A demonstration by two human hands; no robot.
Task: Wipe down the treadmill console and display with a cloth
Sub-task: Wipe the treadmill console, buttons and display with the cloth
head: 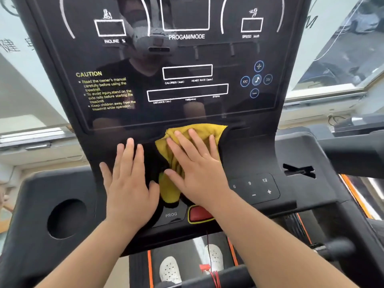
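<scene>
Your right hand [195,167] flat, fingers spread, pressing crumpled yellow cloth [199,132] onto black treadmill console [249,154] below glossy display [187,84]; your left hand [128,179] flat, open beside it.

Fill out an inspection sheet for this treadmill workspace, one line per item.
Surface: black treadmill console; glossy display above it is dark and shows reflections.
Job's things: yellow cloth pressed flat on the console just below the display.
Clutter: nothing seen; the round cup holder looks empty.
Hands: left hand flat on the console beside the cloth; right hand flat on top of the cloth, fingers spread.
Cables: thin red cord hangs from under the console near the red stop button.
Surroundings: windows on both sides; white shoes on the belt below.
</scene>
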